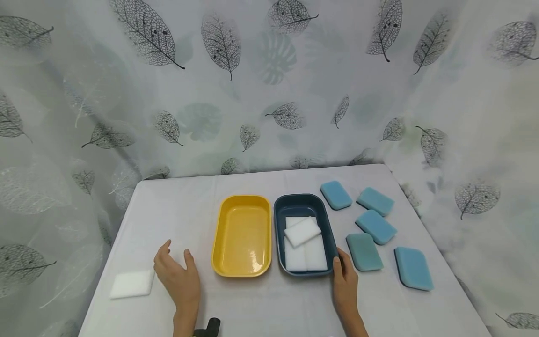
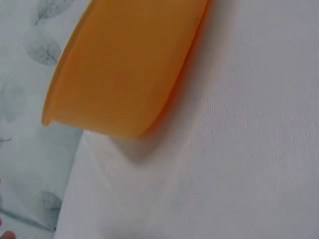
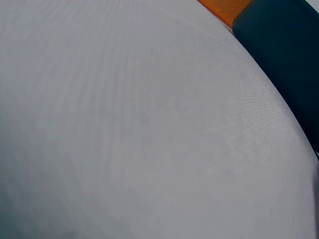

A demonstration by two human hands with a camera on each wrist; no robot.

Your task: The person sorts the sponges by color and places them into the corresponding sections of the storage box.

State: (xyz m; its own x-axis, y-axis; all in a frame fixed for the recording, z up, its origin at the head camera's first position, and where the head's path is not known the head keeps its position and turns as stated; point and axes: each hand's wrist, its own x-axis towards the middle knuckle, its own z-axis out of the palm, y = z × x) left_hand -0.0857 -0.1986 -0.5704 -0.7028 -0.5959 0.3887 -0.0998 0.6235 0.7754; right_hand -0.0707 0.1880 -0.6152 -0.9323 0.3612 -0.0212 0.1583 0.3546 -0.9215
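Observation:
Between the yellow tray (image 1: pixel 215 252) and a lone white sponge (image 1: pixel 132 284), my left hand (image 1: pixel 181 281) hovers with thumb and fingers spread and nothing between them. My right hand (image 1: pixel 346 283) grips the near right corner of the dark blue tray (image 1: pixel 280 243), thumb and fingers about its rim. Several white sponges lie inside that tray, one of them a tilted sponge (image 1: pixel 302 231) on top of the others. Nothing lies in the yellow tray. In the left wrist view the yellow tray's side (image 2: pixel 124 69) fills the top; the right wrist view catches the blue tray's outer wall (image 3: pixel 284 59).
Right of the trays several blue sponges lie scattered, among them a greener sponge (image 1: pixel 364 252) and a nearer blue sponge (image 1: pixel 414 268). The white-covered table (image 1: pixel 269 309) ends at a leaf-print curtain (image 1: pixel 252 93) behind and at both sides.

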